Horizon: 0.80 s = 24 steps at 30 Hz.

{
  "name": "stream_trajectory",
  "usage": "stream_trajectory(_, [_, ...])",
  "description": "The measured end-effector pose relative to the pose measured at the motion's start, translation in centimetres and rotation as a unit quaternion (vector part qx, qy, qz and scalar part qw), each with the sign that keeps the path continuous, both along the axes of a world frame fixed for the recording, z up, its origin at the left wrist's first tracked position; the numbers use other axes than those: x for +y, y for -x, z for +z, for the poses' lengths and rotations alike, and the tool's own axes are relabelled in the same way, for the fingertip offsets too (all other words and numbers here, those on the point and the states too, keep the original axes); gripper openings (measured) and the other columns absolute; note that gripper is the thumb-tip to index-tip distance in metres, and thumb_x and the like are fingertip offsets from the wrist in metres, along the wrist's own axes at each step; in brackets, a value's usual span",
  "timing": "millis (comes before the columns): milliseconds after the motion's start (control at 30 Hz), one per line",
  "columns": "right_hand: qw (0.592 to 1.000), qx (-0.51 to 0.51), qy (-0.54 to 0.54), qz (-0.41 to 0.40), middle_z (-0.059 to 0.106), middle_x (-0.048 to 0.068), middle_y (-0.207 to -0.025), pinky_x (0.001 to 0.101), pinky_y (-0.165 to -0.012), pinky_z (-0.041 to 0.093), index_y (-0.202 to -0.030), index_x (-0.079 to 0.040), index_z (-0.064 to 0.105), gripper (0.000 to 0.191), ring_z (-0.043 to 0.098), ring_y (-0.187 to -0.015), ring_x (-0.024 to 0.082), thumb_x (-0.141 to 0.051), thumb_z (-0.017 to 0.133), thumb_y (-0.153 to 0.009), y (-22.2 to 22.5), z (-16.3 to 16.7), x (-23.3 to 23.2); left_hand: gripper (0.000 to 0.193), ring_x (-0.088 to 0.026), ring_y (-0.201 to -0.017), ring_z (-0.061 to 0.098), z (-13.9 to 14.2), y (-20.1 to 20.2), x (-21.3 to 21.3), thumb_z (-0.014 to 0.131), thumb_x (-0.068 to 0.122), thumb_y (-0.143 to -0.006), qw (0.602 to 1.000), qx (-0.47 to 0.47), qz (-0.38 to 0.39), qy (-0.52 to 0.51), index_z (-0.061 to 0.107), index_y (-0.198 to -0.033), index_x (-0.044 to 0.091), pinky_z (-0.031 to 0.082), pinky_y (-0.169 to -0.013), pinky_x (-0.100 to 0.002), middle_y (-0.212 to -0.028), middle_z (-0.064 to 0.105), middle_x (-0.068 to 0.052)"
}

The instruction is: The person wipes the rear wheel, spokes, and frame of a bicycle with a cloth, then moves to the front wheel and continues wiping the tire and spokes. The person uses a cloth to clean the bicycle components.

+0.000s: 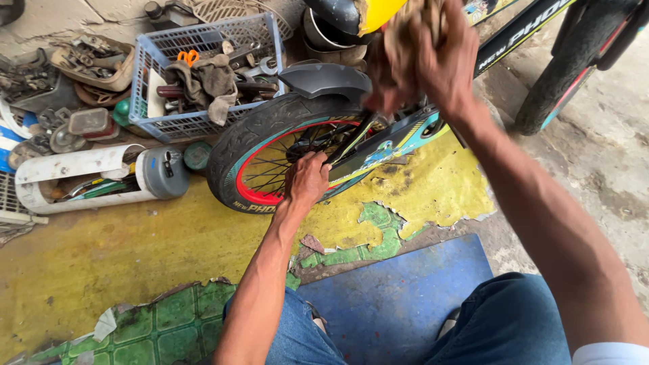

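Note:
A small bicycle lies in front of me, its rear wheel (251, 145) with black tyre and red rim at centre, under a grey mudguard (324, 78). My left hand (306, 179) reaches down onto the wheel by the spokes, fingers closed near the black stay of the frame (399, 138). My right hand (433, 57) is raised near the camera and blurred, gripping a crumpled brownish rag (412, 20) next to the yellow and black saddle area (368, 12). The front wheel (574, 61) stands at the upper right.
A pale blue plastic crate (152, 81) of tools and rags sits at the back left. A white pipe section (81, 179) with a grey cap lies beside it, among scattered metal parts. A blue mat (399, 297) and torn yellow and green flooring (135, 250) lie under my knees.

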State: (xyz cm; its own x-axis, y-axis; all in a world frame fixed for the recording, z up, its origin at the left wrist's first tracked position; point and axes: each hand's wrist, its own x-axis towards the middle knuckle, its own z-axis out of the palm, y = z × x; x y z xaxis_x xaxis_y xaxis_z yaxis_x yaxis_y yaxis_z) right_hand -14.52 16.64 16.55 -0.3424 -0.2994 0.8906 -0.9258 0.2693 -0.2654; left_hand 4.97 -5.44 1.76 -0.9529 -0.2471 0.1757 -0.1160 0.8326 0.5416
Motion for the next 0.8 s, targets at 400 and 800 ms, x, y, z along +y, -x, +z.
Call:
stream_trajectory(400, [0.978,-0.159,-0.137,-0.005,0.065,0.020,-0.074,0.0435,-0.059,0.052,-0.111,0.002,0.064,0.013,0.065,-0.061,0.028,-0.009,0.067,-0.108,2.8,-1.5,0.6,0.018,-0.040,-0.093,0.068,-0.2,0.1,0.0,0.071,0.013,-0.088,1.000,0.009,-0.011,-0.014,0.070,-0.104,0.006,0.054,-0.075,-0.051,-0.102,0.071,-0.014])
stream_trajectory(800, [0.915,-0.097,-0.377,-0.107,0.069,0.007,-0.072,0.0314,-0.041,0.044,-0.116,-0.009,0.070,0.029,0.052,-0.043,0.015,-0.036,0.070,-0.106,4.9,-1.9,6.1,0.021,-0.039,-0.092,0.070,0.3,0.0,0.1,0.071,0.013,-0.088,1.000,-0.009,-0.006,-0.011,0.071,-0.108,0.007,0.054,-0.074,-0.050,-0.105,0.072,-0.014])
